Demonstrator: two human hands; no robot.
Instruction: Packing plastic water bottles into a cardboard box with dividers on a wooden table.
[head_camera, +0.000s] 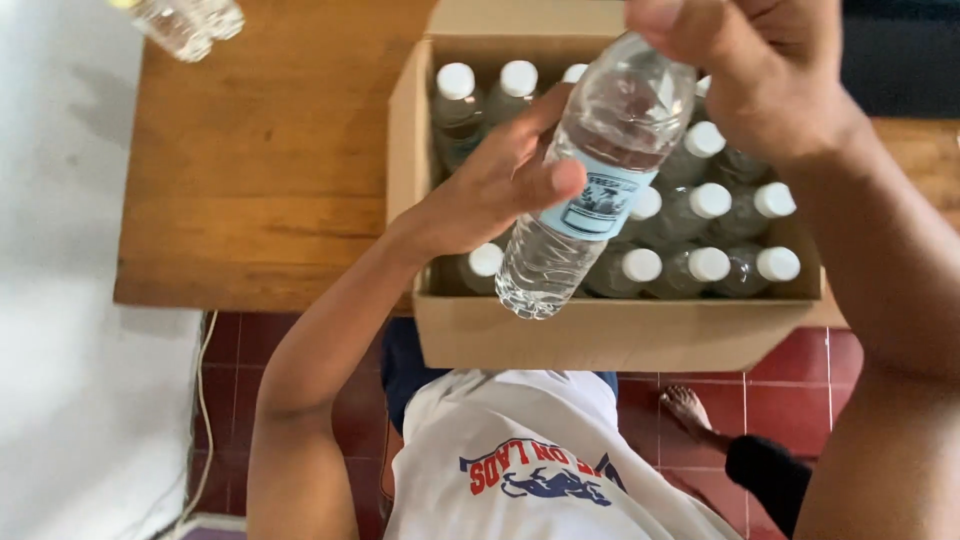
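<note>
Bottle (600, 180), clear plastic with a pale blue label, held tilted just above the cardboard box (600, 335). Left hand (500, 180) fingers clamped round its middle; right hand (760, 70) fingers closed over its cap end. Box sits on wooden table (260, 160), full of white-capped bottles (700, 265). More clear bottles (190, 20) well left of box.

White sleeveless shirt (540, 450), red-blue printed chest graphic; dark blue shorts (405, 365); bare arms, bare foot (686, 407).

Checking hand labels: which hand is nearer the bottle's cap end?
Right. The right hand covers the cap end of the clear bottle; the left hand grips lower, beside its label.
</note>
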